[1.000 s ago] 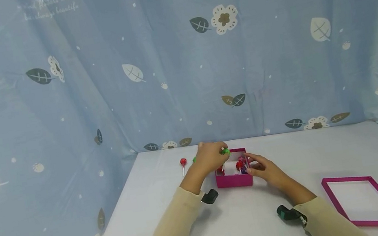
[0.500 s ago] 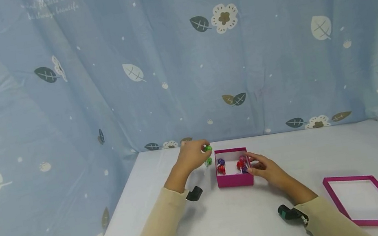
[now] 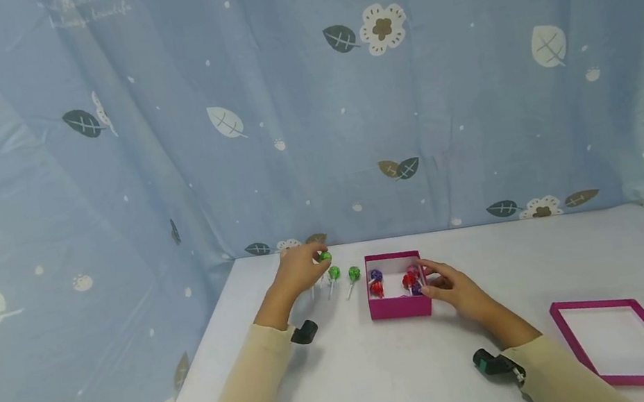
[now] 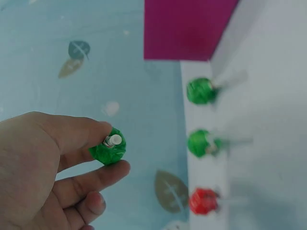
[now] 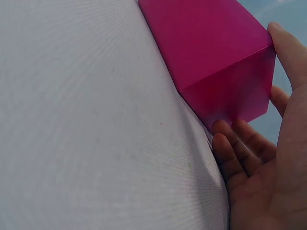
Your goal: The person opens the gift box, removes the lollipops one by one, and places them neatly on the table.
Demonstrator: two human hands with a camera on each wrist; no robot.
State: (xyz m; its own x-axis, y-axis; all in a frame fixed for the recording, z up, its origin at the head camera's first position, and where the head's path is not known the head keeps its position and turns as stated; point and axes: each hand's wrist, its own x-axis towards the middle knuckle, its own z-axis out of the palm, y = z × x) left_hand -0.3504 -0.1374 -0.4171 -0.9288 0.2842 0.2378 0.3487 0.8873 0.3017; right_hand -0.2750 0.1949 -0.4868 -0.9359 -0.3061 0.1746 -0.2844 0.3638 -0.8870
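My left hand [image 3: 297, 268] pinches a green lollipop [image 4: 108, 148] between thumb and fingertips, above the table left of the box; its stick end faces the left wrist camera. Below lie two green lollipops [image 3: 354, 272] and a red lollipop [image 4: 204, 201], which my hand mostly covers in the head view. An uncovered magenta box [image 3: 401, 308] holds several red, purple and pink lollipops [image 3: 408, 281] along its left and right sides. At its right wall, my right hand [image 3: 456, 289] holds the box, thumb over the top edge and other fingers against the side.
The box's magenta-edged lid [image 3: 625, 339] lies at the right front of the white table [image 3: 413, 376], white inside facing up. A blue patterned curtain [image 3: 310, 125] hangs behind the table and along its left side.
My left hand has moved left from over the box, the green lollipop still in its fingers. The two green lollipops on the table came into view. My right hand stayed at the box.
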